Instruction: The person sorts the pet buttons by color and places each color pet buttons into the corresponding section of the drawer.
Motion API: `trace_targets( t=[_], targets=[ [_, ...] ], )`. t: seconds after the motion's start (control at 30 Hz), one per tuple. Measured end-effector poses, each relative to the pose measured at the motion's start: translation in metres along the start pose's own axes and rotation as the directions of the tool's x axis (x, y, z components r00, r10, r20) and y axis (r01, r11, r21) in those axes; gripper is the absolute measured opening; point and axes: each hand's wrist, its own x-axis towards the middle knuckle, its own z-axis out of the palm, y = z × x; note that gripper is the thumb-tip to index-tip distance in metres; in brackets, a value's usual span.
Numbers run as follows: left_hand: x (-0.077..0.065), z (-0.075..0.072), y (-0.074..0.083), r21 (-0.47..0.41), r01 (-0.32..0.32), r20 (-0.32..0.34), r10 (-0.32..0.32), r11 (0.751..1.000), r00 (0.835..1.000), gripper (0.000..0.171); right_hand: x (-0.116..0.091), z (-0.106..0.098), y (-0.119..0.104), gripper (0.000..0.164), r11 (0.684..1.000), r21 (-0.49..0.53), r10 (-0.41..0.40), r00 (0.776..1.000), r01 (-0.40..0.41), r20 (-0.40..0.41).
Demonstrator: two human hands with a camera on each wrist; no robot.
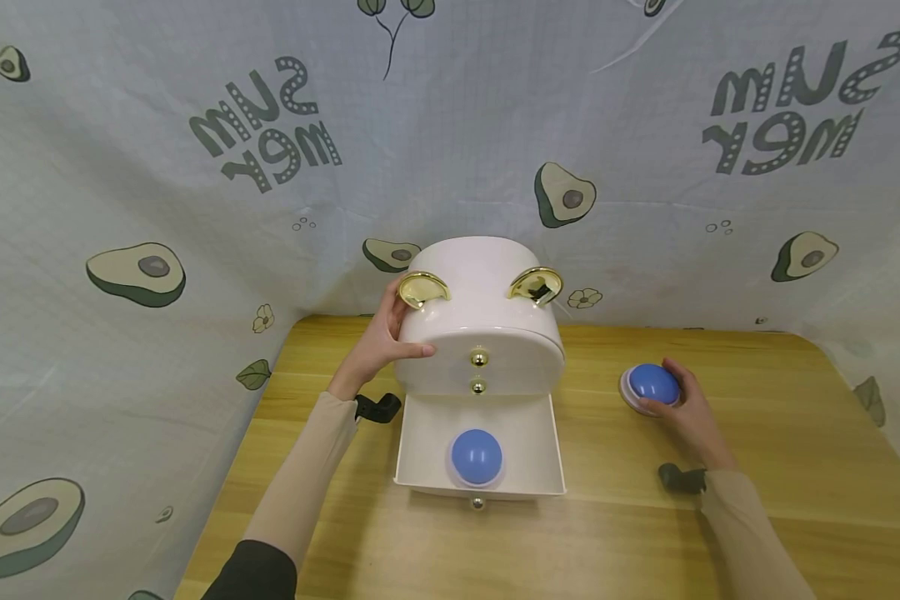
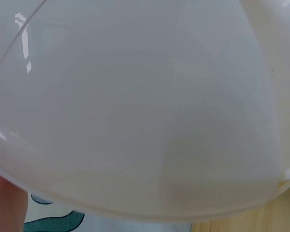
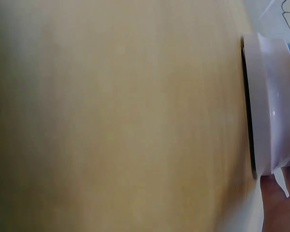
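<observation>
A glossy white drawer box (image 1: 487, 308) with gold ears and gold knobs stands at the table's middle, its lower drawer (image 1: 427, 425) pulled out. My left hand (image 1: 378, 346) holds the box's left side, thumb on the front and fingers toward the back, partly hidden behind a gold ear. In the open drawer sits a blue-domed push button (image 1: 476, 457) with a pale base. To the right, my right hand (image 1: 693, 417) grips a second blue-domed push button (image 1: 654, 384), thumb and fingers at opposite sides. Its pale rim (image 3: 270, 106) shows close over the wood in the right wrist view.
The wooden table (image 1: 607, 542) has a rounded far right corner. A pale cloth (image 1: 450, 125) printed with avocados hangs behind the box and along the left side. A dark wrist camera mount (image 1: 378, 408) juts from my left wrist, close to the box.
</observation>
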Motion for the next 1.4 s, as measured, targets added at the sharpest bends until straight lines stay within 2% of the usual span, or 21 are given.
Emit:
trace_targets(
  t=[0.37,0.6,0.87,1.13,1.4],
  targets=[
    [0.000,0.003,0.000,-0.007,0.010,-0.003,-0.010,1.000,1.000,0.106,-0.003,-0.002,0.003,0.082,0.999,-0.001,0.035,0.999,-0.035,-0.036],
    [0.000,0.004,0.000,-0.009,0.009,-0.018,-0.009,1.000,1.000,0.106,-0.010,-0.003,-0.009,0.078,0.999,0.047,0.000,0.998,0.003,-0.063],
    [0.000,0.004,0.001,-0.007,0.008,-0.020,-0.008,1.000,1.000,0.106,-0.017,0.001,-0.033,0.074,0.983,0.155,-0.093,0.993,0.103,-0.072],
    [0.001,0.003,0.000,-0.011,0.001,-0.017,-0.001,1.000,1.000,0.104,-0.029,0.007,-0.070,0.072,0.920,0.332,-0.197,0.978,0.211,-0.075],
    [0.000,0.003,0.000,-0.014,-0.005,-0.012,0.005,1.000,1.000,0.105,-0.047,0.018,-0.105,0.073,0.904,0.358,-0.239,0.971,0.233,-0.029]
  ],
)
